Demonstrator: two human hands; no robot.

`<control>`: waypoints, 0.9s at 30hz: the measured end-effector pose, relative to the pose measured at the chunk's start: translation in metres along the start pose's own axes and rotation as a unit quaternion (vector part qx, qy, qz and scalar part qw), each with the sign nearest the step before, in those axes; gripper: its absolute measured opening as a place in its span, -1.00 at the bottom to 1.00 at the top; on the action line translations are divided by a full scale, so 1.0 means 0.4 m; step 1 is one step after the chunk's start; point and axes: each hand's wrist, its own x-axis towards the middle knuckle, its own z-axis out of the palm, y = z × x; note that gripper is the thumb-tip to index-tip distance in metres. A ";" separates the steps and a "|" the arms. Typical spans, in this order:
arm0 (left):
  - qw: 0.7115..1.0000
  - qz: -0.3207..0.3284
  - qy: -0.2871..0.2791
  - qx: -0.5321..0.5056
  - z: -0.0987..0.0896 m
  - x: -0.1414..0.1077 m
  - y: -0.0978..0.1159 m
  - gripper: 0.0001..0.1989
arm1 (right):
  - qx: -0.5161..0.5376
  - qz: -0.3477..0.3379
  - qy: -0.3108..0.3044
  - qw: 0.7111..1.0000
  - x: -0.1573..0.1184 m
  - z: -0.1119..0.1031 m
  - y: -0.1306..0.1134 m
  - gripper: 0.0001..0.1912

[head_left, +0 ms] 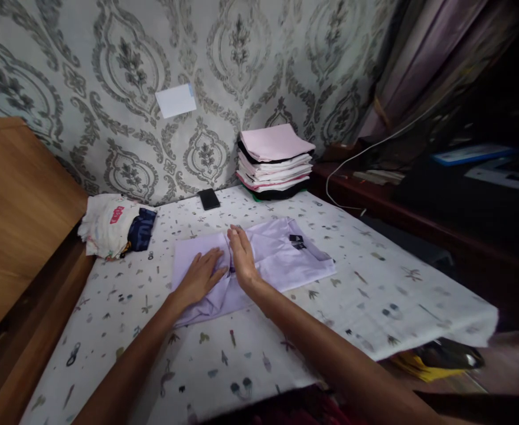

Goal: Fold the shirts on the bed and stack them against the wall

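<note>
A lavender shirt [281, 254], partly folded, lies on the white patterned cloth, its collar with a black label [297, 241] toward the right. My left hand [201, 276] rests flat on the shirt's left part, fingers spread. Beside it, my right hand [241, 254] stands on its edge across the middle of the shirt, fingers stretched out. Between the two hands the fabric is creased. Neither hand grips anything.
Behind stands a stack of folded clothes [277, 162], pink on top. A black phone [209, 199] lies near the wall. Crumpled clothes [113, 227] sit at the left by a wooden panel [20, 218]. A white cable [365, 151] hangs at the right.
</note>
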 end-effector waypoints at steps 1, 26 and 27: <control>1.000 0.001 0.004 -0.005 -0.004 0.001 0.003 -0.45 | -0.032 -0.022 -0.026 0.999 0.001 -0.004 -0.013 -0.67; 0.984 -0.111 0.070 -0.124 -0.147 -0.239 0.061 -0.77 | -0.414 -0.247 -0.452 0.751 -0.116 -0.165 -0.151 -0.69; 0.989 -0.105 0.057 -0.092 -0.146 -0.264 0.050 -0.79 | -0.445 -0.277 -0.477 0.706 -0.122 -0.176 -0.143 -0.69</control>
